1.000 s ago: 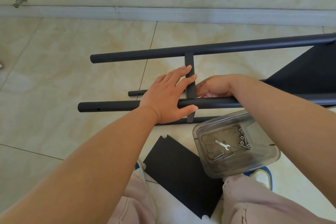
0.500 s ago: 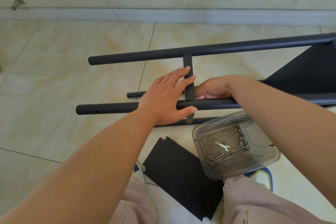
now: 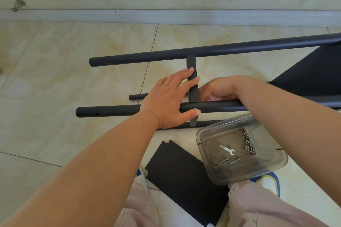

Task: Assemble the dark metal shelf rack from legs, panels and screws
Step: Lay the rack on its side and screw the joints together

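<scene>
The dark rack lies on its side on the tiled floor. Its far leg (image 3: 221, 49) and near leg (image 3: 110, 113) run left to right, joined by a narrow panel edge (image 3: 191, 62). A wider dark panel (image 3: 313, 72) sits between the legs at the right. My left hand (image 3: 166, 101) rests on the near leg, its straight fingers touching the panel edge and its thumb along the tube. My right hand (image 3: 217, 88) reaches behind the near leg at the joint with curled fingers. What it holds is hidden.
A clear plastic box (image 3: 273, 171) on my right knee holds a small wrench (image 3: 227, 149), screws (image 3: 228, 161) and nuts (image 3: 247, 142). A loose dark panel (image 3: 180, 175) lies between my knees. Two lower legs (image 3: 136, 96) show under the rack. The wall skirting runs along the back.
</scene>
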